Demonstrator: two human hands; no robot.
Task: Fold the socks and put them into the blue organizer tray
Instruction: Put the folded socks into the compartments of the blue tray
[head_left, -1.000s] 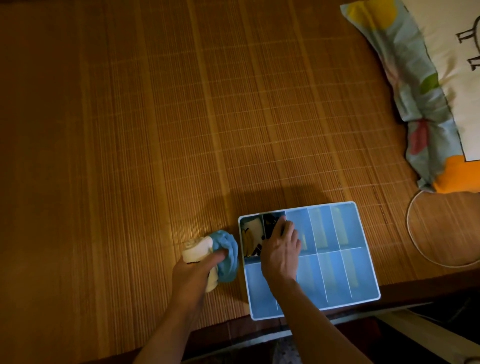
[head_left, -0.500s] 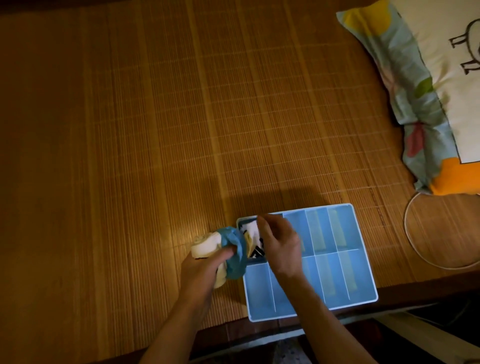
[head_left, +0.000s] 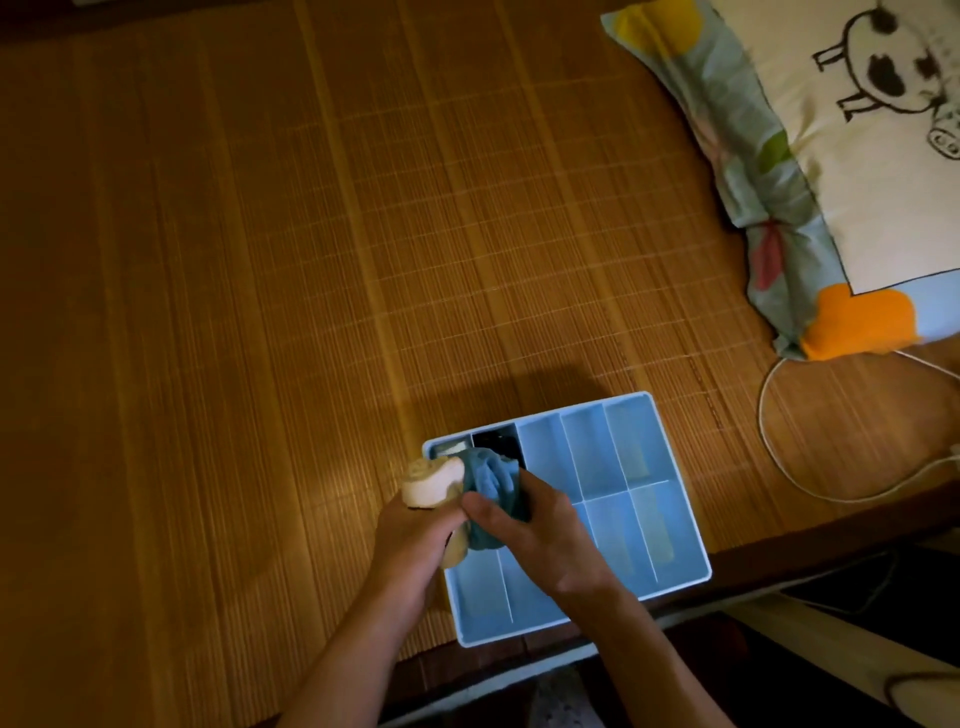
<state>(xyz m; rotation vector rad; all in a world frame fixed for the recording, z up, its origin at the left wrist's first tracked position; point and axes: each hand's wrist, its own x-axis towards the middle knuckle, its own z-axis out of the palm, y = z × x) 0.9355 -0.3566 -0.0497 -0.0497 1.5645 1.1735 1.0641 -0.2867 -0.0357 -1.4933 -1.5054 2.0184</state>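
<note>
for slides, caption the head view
Left hand and right hand grip a sock bundle over the blue organizer tray on a bamboo mat

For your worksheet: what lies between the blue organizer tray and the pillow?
Head view: a white cable loops on the bamboo mat between the blue organizer tray and pillow.

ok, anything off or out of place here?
Nothing spilled or damaged. The blue tray sits slightly askew at the mat's near edge; a loose white cable loops beside the pillow. Left hand and right hand grip the rolled socks over it.

Left hand (head_left: 415, 545), right hand (head_left: 535, 535), both gripping
</note>
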